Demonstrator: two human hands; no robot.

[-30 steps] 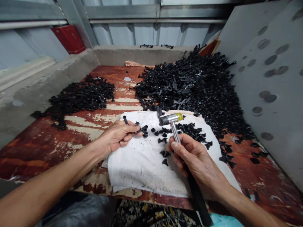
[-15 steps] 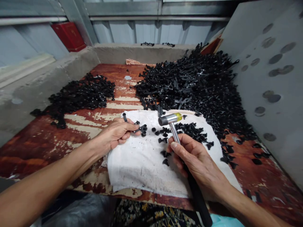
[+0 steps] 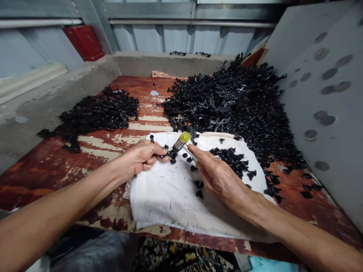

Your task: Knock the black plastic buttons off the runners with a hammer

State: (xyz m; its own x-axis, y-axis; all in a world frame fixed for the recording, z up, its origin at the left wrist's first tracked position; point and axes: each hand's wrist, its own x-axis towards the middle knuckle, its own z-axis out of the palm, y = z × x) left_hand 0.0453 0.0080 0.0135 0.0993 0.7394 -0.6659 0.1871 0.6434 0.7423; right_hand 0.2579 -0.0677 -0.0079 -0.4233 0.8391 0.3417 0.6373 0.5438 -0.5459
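Note:
My left hand [image 3: 146, 155] pinches a small black part with arms and round knobs [image 3: 166, 153] just above the white cloth [image 3: 159, 200]. In my right hand [image 3: 219, 172] is a mallet [image 3: 180, 141] with a metal head, one yellow face and one dark face. The dark face is tipped down onto the right end of the black part, and seems to touch it. My right fingers are wrapped round the shaft, with the index finger stretched along it; the black grip is hidden. Several small black knobs [image 3: 231, 160] lie on the cloth near my right hand.
A large heap of black parts [image 3: 227, 98] covers the back right of the worn red-brown table [image 3: 102, 192]. A smaller heap [image 3: 99, 113] lies at the left. A grey panel [image 3: 326, 113] stands along the right side, and a low concrete ledge [image 3: 141, 62] runs behind.
The mallet has swung left and down, from above the loose knobs onto the part in my left hand. My right hand has turned over with it; my left hand has stayed nearly still.

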